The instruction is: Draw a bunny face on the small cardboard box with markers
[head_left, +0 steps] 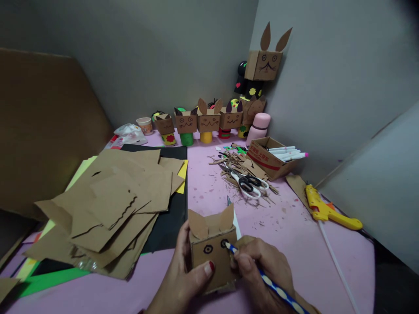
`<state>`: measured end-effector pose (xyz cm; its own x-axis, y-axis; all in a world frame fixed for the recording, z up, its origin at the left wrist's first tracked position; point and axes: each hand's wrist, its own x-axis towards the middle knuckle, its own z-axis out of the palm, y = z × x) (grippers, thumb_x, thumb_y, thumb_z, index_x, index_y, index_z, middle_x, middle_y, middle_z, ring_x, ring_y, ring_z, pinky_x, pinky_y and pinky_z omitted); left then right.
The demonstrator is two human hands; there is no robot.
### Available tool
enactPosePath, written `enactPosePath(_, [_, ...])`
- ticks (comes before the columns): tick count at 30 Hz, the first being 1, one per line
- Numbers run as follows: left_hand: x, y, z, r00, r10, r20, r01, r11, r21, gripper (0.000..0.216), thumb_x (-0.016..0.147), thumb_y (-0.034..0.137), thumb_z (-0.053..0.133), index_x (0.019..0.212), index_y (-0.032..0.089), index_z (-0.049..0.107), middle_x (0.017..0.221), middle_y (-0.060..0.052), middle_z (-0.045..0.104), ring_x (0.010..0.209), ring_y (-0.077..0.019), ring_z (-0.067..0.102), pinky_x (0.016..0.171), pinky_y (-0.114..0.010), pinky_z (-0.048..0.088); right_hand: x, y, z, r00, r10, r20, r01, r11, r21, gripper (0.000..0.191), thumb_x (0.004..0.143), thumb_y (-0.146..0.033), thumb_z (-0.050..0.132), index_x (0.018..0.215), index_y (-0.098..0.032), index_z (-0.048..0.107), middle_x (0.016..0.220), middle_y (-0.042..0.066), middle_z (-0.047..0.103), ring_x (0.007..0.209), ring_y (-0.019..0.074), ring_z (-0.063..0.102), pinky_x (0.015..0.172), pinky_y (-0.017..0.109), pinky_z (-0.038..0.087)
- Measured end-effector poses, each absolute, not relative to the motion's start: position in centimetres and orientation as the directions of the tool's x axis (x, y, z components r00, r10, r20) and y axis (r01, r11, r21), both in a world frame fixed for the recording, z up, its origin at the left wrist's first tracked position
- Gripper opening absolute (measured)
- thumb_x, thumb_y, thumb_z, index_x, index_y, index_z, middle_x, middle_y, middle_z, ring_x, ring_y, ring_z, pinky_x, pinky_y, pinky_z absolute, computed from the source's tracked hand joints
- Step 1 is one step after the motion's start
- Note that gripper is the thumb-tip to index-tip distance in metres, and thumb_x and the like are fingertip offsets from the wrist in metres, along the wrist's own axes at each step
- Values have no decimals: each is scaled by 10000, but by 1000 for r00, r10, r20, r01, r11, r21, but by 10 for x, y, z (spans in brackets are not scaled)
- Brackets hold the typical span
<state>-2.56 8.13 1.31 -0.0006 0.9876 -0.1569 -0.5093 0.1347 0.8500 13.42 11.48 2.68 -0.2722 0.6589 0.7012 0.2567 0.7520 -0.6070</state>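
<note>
My left hand (183, 274) grips a small cardboard cube with two pointed ears (212, 248), thumb pressed on its front face. Two black ringed eyes are drawn on that face. My right hand (258, 270) holds a blue-and-white patterned pencil (271, 285), its tip touching the right eye. Both hands rest low on the pink table (294, 244).
A pile of brown cardboard sheets (111, 205) lies left over black and green paper. Scissors (247, 183) sit among scraps, with a box of markers (270, 157), a yellow glue gun (327, 211), and finished cardboard animal heads (207, 120) along the back wall.
</note>
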Motion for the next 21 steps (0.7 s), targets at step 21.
enactPosePath(21, [-24, 81, 16, 2, 987, -159, -499, 139, 855, 991, 675, 363, 793, 1457, 260, 193, 1380, -165, 551, 1233, -378, 526, 994, -488, 439, 134, 116, 28, -281, 620, 733, 256, 784, -565, 261, 986, -266, 397, 772, -210, 535, 590, -21, 620, 530, 102, 622, 523, 197, 477])
